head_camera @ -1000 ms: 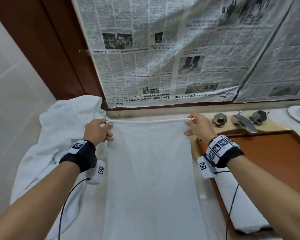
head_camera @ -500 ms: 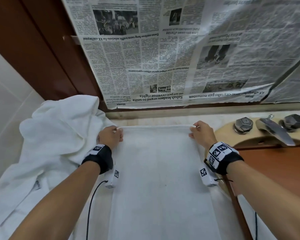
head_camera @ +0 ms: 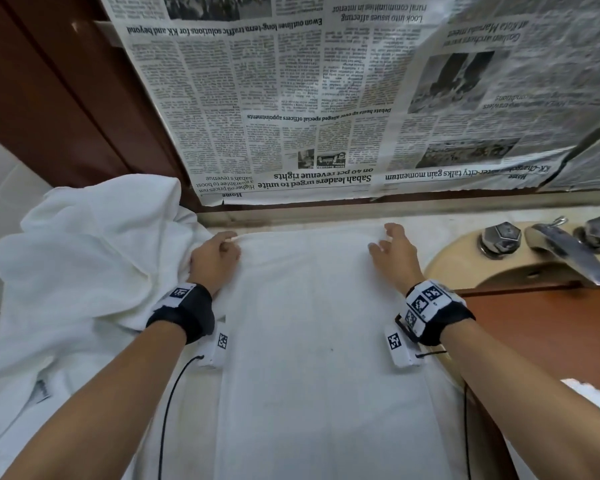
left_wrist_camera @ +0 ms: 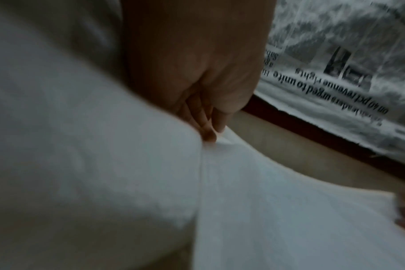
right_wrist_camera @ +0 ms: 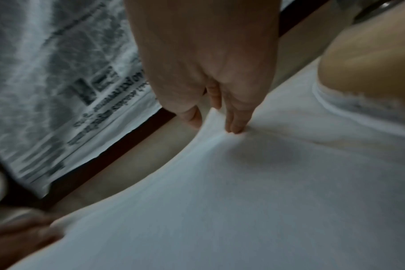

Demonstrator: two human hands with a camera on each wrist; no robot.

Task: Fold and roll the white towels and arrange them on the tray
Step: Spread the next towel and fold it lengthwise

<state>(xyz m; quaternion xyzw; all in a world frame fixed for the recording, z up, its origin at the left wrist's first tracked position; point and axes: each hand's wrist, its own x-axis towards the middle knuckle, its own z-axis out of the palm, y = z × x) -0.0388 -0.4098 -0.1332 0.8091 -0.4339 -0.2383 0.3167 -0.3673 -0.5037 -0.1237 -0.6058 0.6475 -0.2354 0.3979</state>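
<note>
The white towel lies flat on the bench, its long axis running from the back edge toward the person; its far hem sits parallel to the back edge and just short of it.

Left hand: at the towel's far left corner, fingers curled and pinching the hem, as the left wrist view confirms.

Right hand: at the far right corner, fingers spread and nearly straight, tips pressing the cloth down. No grip is evident.

Both hands stand at the same far end, one per corner, equally near the hem; the whole length of the towel extends from the fingers back toward the body. Judgement: any fold or roll will travel along that axis, from the far hem toward the near edge.

A heap of loose towels occupies the bench's left end, touching the left hand. The brown tray lies at the right, beside the taps, holding a white towel at its near part.
</note>
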